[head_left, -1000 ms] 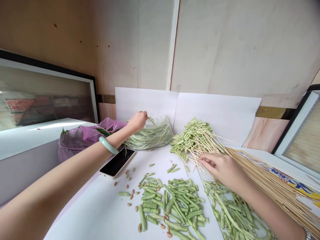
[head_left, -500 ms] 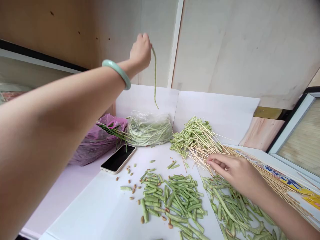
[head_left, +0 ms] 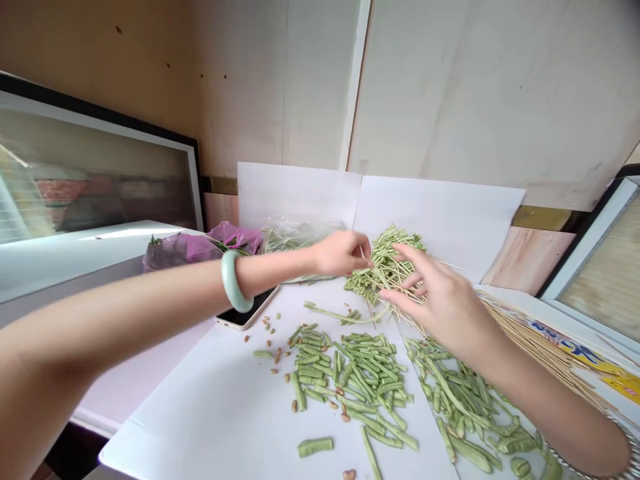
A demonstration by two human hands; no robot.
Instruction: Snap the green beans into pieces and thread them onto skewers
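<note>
The white desk carries everything, with white sheets propped along its far edge. At far left, a purple bag sits beside a clear bag of long beans, both pushed back, seemingly to leave the hands room. The phone lies partly under the left forearm, near scattered brown seeds. The left hand is pinched, its fingertips against the skewered beans at the far middle; whether it grips a skewer, I cannot tell. A long bean lies loose just nearer. Cut beans are heaped at the near middle, within reach of both hands. The right hand is open, fingers spread over the bundle, holding nothing visible. Further right lie more cut beans, and bare skewers run toward the right edge.
</note>
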